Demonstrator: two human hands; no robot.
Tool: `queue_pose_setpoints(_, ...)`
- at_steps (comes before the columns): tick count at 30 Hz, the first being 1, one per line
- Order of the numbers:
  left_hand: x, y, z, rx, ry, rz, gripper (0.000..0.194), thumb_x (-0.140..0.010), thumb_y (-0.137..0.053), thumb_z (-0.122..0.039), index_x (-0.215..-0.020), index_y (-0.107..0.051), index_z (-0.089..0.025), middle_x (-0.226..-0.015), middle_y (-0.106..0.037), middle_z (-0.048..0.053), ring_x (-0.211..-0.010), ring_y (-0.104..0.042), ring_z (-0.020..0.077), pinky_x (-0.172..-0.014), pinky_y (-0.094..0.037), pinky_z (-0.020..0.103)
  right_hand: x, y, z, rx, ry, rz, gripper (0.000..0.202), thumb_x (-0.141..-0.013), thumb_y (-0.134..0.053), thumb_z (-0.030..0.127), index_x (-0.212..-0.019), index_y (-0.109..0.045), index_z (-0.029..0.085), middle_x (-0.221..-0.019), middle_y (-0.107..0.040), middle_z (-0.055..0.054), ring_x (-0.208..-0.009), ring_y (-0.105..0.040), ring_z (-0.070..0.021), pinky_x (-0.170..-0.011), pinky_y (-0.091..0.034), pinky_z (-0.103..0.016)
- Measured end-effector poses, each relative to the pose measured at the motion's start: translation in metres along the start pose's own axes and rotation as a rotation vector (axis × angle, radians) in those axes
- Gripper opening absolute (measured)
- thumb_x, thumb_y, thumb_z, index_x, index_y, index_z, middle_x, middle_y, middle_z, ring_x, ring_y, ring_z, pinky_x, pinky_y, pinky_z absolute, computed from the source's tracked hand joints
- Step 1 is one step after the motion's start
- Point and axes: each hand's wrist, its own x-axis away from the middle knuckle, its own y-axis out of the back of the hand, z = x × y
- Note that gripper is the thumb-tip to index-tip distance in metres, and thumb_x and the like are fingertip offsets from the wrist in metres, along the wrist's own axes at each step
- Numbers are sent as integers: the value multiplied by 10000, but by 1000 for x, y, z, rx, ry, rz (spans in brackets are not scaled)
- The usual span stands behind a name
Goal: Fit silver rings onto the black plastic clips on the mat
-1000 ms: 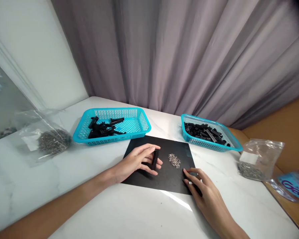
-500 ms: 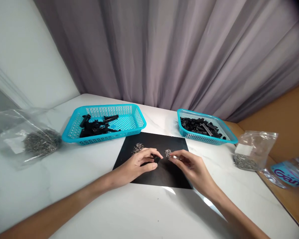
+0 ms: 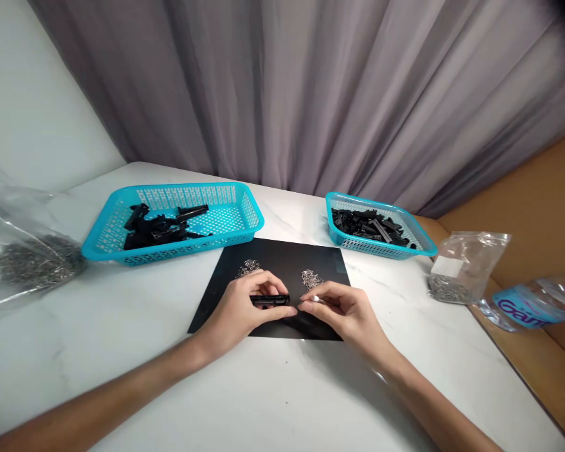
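Pinching a slim, black, bar-shaped part (image 3: pixel 270 301) between thumb and fingers, the left hand (image 3: pixel 238 309) holds it over the flat black mat (image 3: pixel 282 260) in the head view. Just beside it, the right hand (image 3: pixel 346 304) has thumb and fingers closed round a small white-tipped item (image 3: pixel 316 299), near a loose pile of tiny silver metal pieces (image 3: pixel 311 279)!

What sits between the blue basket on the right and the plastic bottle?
In the head view, a clear plastic bag holding small metal pieces sits between the right-hand blue basket and the plastic bottle.
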Motion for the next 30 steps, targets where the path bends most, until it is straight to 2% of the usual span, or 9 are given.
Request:
queue_pose_setpoints(4, 0, -7, 0, -40, -39, 9, 289, -831, -777, -475, -1006, -748, -247, -904, -634, 17, -869, -640, 209, -825, -537, 343, 2, -12, -2, -15, 13, -31, 190, -864, -758, 395, -886, -784, 208, -859, -772, -33, -726, -682, -163, -657, -532, -269)
queue_pose_setpoints(7, 3, -9, -2, -20, -74, 101, 237, -930, -678, -400, -1118, -751, -275, -1098, -673, 43, -1080, -652, 243, -1007, -514, 387, 0, -17, -8, -36, 17, -76, 178, -877, -744, 376, -910, -794, 208, -903, -776, -48, -790, -700, -184, -710, -547, -287)
queue_pose_setpoints(9, 6, -8, -2, 62, -51, 177, 316, -949, -652, -361, -1252, -698, -280, -1275, -648, 61, -1217, -630, 261, -1096, -487, 406, -2, -17, -11, -3, 48, -115, 175, -883, -734, 362, -933, -804, 209, -903, -763, -51, -799, -688, -188, -702, -543, -288)
queue_pose_setpoints(12, 9, -4, -2, 251, 77, 317, 605, -921, -692, -354, -1490, -494, -288, -1584, -428, 90, -1387, -537, 288, -1172, -449, 421, -5, -14, -13, 68, 94, -164, 192, -906, -703, 351, -983, -816, 216, -856, -729, -46, -738, -650, -174, -637, -525, -278)
queue_pose_setpoints(15, 9, -2, 0, 369, 152, 389, 784, -859, -764, -335, -1549, -396, -288, -1688, -238, 93, -1461, -454, 297, -1204, -417, 429, -6, -11, -12, 108, 135, -154, 201, -943, -656, 327, -1023, -811, 228, -898, -730, -49, -768, -657, -174, -670, -537, -281)
queue_pose_setpoints(18, 7, -3, 2, 401, 122, 363, 793, -784, -833, -334, -1492, -477, -303, -1611, -385, 83, -1408, -517, 299, -1171, -459, 462, -6, -7, -13, 152, 156, -156, 211, -961, -632, 321, -1075, -783, 228, -988, -746, -63, -842, -684, -194, -734, -554, -304)
queue_pose_setpoints(22, 3, -4, 1, 249, 58, 281, 771, -664, -921, -368, -1356, -599, -258, -1232, -673, 75, -1122, -672, 280, -1046, -548, 483, -4, -3, -14, 212, 150, -240, 138, -943, -669, 319, -995, -732, 207, -990, -757, -60, -859, -699, -203, -759, -554, -313)
queue_pose_setpoints(25, 1, -3, 0, 68, -17, 224, 736, -636, -926, -457, -1284, -641, -255, -1154, -684, 64, -987, -659, 261, -961, -565, 467, -2, -3, -12, 349, 222, -242, 101, -970, -633, 270, -948, -719, 222, -942, -745, -44, -841, -665, -196, -739, -535, -314)
queue_pose_setpoints(30, 0, -3, 0, -133, -92, 155, 718, -620, -921, -513, -1247, -673, -267, -1208, -686, 63, -997, -629, 275, -956, -533, 450, -4, -8, -10, 512, 387, -222, 139, -988, -585, 191, -949, -711, 236, -978, -712, -54, -901, -631, -207, -777, -522, -347)
